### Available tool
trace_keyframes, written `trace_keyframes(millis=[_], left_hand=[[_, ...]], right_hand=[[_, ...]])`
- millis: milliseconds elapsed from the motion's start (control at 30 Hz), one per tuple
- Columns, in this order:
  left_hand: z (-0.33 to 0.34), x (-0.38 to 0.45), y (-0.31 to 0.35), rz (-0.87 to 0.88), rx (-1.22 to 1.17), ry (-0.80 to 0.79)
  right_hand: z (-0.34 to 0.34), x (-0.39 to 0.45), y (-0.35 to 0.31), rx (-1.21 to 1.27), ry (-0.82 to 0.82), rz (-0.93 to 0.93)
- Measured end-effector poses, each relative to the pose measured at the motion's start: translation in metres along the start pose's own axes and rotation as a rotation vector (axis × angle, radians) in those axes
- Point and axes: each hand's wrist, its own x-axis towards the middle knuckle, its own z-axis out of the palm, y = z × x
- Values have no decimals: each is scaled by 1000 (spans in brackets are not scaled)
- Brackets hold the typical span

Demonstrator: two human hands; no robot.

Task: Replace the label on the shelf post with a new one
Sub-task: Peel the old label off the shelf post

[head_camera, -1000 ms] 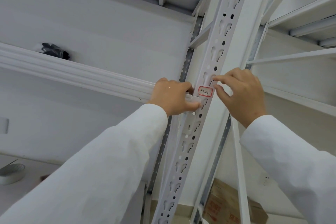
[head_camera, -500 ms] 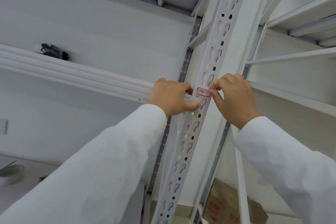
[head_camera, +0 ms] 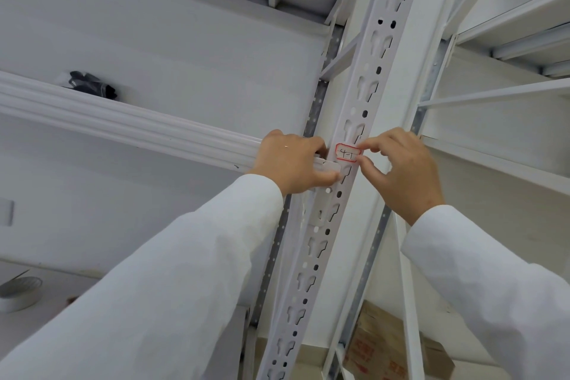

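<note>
Red-edged and marked "4-1", the label [head_camera: 348,152] sits on the white post [head_camera: 359,120] at mid-frame, just above where the beam [head_camera: 129,125] meets it. The right hand [head_camera: 404,170] pinches the label's right edge between thumb and forefinger, while the left hand [head_camera: 293,163] is curled around the beam end, thumb pressed by the post. Whether this is the old label or the new one I cannot tell; to peel it, lift one corner slowly and low along the metal so it comes off whole, with the left hand bracing.
</note>
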Motion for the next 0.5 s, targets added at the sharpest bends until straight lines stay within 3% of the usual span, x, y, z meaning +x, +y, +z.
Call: trace_keyframes(millis=[500], left_hand=[[0,0,1,-28,-22,4]], right_hand=[[6,3,-6,-87,-63,-155]])
